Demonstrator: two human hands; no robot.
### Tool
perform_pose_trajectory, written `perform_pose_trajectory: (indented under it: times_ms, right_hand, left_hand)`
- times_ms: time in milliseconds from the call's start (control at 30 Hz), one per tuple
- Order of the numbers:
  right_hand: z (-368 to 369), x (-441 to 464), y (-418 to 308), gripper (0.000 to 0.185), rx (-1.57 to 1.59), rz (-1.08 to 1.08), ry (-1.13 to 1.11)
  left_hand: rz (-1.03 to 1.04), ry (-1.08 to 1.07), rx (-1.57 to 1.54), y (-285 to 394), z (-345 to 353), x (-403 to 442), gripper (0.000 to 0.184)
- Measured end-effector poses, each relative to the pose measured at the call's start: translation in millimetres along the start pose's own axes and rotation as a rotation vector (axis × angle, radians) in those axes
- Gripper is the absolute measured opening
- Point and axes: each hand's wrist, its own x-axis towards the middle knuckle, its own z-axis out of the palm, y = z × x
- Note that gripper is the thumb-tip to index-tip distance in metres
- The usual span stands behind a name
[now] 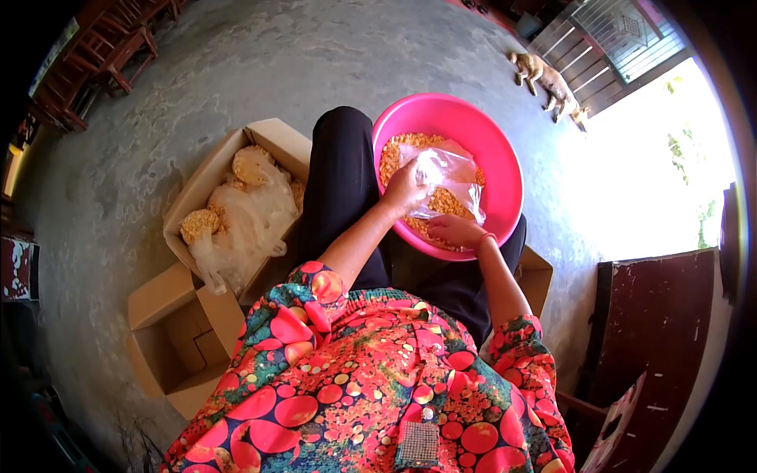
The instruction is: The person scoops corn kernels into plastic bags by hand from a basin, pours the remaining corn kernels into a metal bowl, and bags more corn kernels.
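A pink basin point(505, 169) rests against my dark-trousered legs, with orange-yellow bits point(449, 203) that look like grain or crumbs in it. Over these bits is a clear plastic bag point(451, 169), its upper left part gripped by my left hand point(406, 189). Lower down, near the basin's front wall, my right hand point(457, 231) has its fingers curled low over the bits, close to the bag's lower edge. What those fingers hold, if anything, is hidden.
Left of my legs stands a cardboard box point(185, 193) with plastic bags and round yellow cakes point(199, 225). An open box point(169, 347) sits nearer me; another box point(535, 276) shows at right. A dog point(548, 83) lies by the doorway. Wooden furniture point(654, 339) stands right.
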Motion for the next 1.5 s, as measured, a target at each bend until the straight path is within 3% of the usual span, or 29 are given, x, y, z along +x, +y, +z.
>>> perform_pose_trajectory:
  times_ms: [67,233,333,367,433,467,533,567,633,667,700,767,833,900,1000,1133,1200,1233,1300,1333,1367,1433,1500]
  right_hand:
    - [-15.9,-12.5,-29.4,0.019,0.331,0.357,0.001]
    - [-41.4,-2.5,-22.7,0.018,0.562,0.313,0.208]
    - [-39.8,15.8,-3.3,0.021,0.594,0.209,0.553]
    - [-38.3,19.0,5.4,0.021,0.594,0.208,0.550]
    - [-38.5,19.5,2.1,0.024,-0.162,-0.106,0.764]
    - [-41.0,16.0,1.6,0.024,-0.162,-0.104,0.761]
    - [-51.4,2.3,-35.0,0.024,0.362,0.287,0.269]
    - [-47.3,-2.3,-39.9,0.024,0.363,0.292,0.272]
    - [-38.4,-9.8,-47.0,0.023,0.296,0.336,-0.082]
    - [-33.7,-8.7,-46.0,0.024,0.054,0.405,-0.129]
    - [-25.2,-9.5,-38.8,0.024,0.053,0.404,-0.130]
    - [-0.8,-6.8,-9.8,0.026,-0.697,0.367,-0.009]
    - [14.4,-0.1,24.1,0.030,-0.863,0.423,-0.130]
    - [20.8,-4.1,38.2,0.036,-0.636,0.397,0.087]
    - [13.6,14.7,6.3,0.037,-0.588,0.497,-0.082]
    - [33.9,47.0,2.5,0.039,-0.389,0.413,0.062]
    - [54.5,74.8,24.0,0.034,-0.270,0.185,0.314]
    - [54.2,80.7,19.1,0.034,-0.268,0.188,0.317]
    - [52.2,88.7,8.4,0.026,-0.218,-0.143,0.548]
    - [43.8,83.9,-7.4,0.026,-0.214,-0.137,0.552]
    - [28.5,74.3,-31.0,0.023,-0.140,0.050,0.326]
    - [16.5,63.9,-47.3,0.020,-0.062,0.235,0.096]
    - [15.0,56.6,-46.1,0.018,0.557,0.350,0.146]
  left_hand:
    - [-0.015,-0.016,0.011,6.1,-0.9,-1.1,0.042]
    - [-0.024,-0.028,0.037,-7.1,2.8,0.3,0.042]
    - [-0.008,-0.017,0.028,0.4,1.3,-0.6,0.047]
    - [-0.001,-0.015,-0.006,5.5,0.0,-2.0,0.050]
    - [0.037,-0.016,-0.008,4.4,0.4,-0.8,0.054]
    - [0.051,0.010,0.064,3.3,1.0,-1.2,0.053]
    - [0.059,0.031,0.134,4.0,0.5,-2.8,0.053]
    - [0.027,-0.004,0.079,5.4,0.3,-2.5,0.053]
    - [0.001,-0.039,0.023,5.6,1.8,0.2,0.053]
    - [-0.019,-0.057,0.003,3.9,2.0,0.5,0.053]
    - [-0.039,-0.073,-0.015,1.8,1.7,0.9,0.054]
    - [-0.024,-0.054,-0.011,-2.1,3.0,0.7,0.054]
    - [-0.009,-0.043,-0.008,-2.5,3.2,0.4,0.054]
    - [0.023,-0.023,0.019,-2.1,4.8,-0.6,0.053]
    - [0.107,-0.001,-0.011,-5.7,7.5,1.1,0.058]
    - [0.107,0.010,0.008,-15.6,8.8,2.4,0.056]
    - [0.014,-0.039,0.004,-0.1,3.7,0.2,0.054]
    - [0.015,-0.043,0.004,3.4,2.7,0.2,0.054]
    - [0.026,-0.020,0.017,8.8,0.3,-0.6,0.050]
    - [0.025,-0.027,0.016,11.7,-0.5,-1.7,0.050]
    - [-0.009,-0.032,0.052,14.5,-0.9,-1.7,0.047]
    - [-0.044,-0.036,0.086,12.1,2.1,-0.8,0.044]
    - [0.170,0.061,0.114,4.4,4.3,0.6,0.043]
